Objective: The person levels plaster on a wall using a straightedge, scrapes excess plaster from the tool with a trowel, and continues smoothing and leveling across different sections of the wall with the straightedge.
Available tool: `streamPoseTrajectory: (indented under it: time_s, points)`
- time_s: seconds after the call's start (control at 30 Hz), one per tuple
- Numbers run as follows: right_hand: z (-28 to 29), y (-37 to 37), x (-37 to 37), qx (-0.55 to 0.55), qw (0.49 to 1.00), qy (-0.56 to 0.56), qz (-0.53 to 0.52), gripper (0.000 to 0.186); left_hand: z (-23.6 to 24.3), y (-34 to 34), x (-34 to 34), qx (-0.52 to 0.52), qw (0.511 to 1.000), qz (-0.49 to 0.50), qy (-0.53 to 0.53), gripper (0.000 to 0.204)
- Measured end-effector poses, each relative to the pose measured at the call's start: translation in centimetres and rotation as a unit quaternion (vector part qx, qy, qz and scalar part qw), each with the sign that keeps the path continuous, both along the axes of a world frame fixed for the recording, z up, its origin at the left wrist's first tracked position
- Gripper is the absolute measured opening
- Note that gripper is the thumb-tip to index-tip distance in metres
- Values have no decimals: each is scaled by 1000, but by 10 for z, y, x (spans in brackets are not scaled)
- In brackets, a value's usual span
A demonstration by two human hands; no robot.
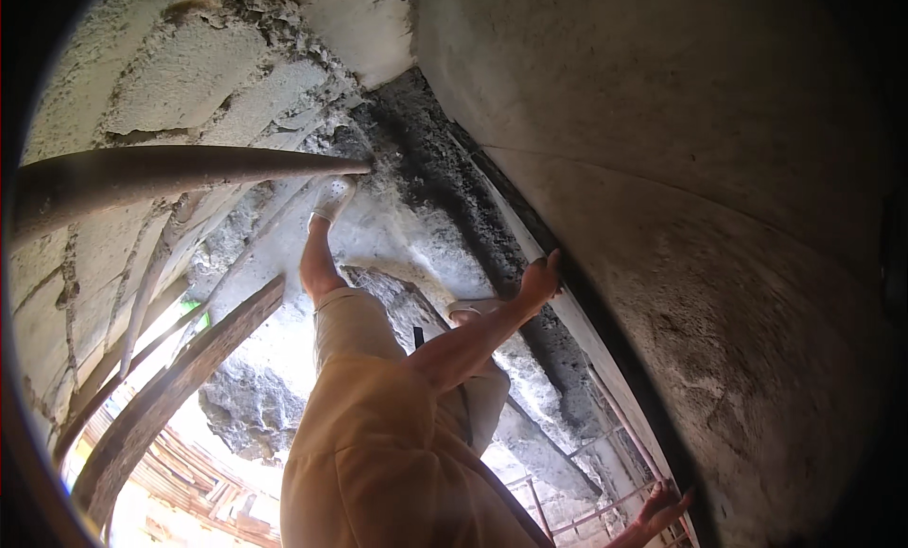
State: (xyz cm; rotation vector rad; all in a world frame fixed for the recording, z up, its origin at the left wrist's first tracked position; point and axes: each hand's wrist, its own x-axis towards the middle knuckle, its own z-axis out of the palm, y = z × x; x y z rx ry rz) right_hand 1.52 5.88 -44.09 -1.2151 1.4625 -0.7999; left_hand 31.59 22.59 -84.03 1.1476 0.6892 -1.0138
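Note:
A large, stained grey-brown slab [681, 226] fills the right side; whether it is a wall or a loose board I cannot tell. Along its near side runs a dark, straight edge [615, 378] with a pale strip beside it. My left hand [540, 279], its arm reaching across my body, is closed at this edge with the thumb up. Lower down, my right hand [657, 512] rests at the same edge, fingers bent over it and one finger stretched out. Its grip is only partly visible.
A thick brown pole [180, 179] crosses at the upper left, near my foot in a pale clog [333, 198]. Below it leans a wooden beam [180, 397]. Rough rock [251, 406] lies underfoot; thin reddish metal bars [596, 518] stand at the lower right. Block wall [189, 75] is at left.

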Motion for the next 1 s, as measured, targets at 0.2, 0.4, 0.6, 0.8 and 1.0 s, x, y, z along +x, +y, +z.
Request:
streamPoseTrajectory:
  time_s: [0.2, 0.4, 0.6, 0.8, 1.0]
  points:
    - [20, -37, -66, -52, 997, 6, 53, 43, 24, -8, -23, -39, 999, 18, -17, 54]
    - [31, -19, -53, -99, 986, 125, -50, 60, 10, -23, -62, -117, 989, 23, 84, 59]
    - [-9, 35, 30, -73, 988, 133, -18, 57, -73, -31, -80, -108, 982, -5, 155, 61]
    - [-69, 19, 29, 1, 999, 14, -29, 58, -109, -10, -22, -76, 994, 20, 81, 59]
    - [-72, 33, 55, -11, 998, 22, -66, 46, -78, 2, 8, -7, 999, 17, 29, 57]
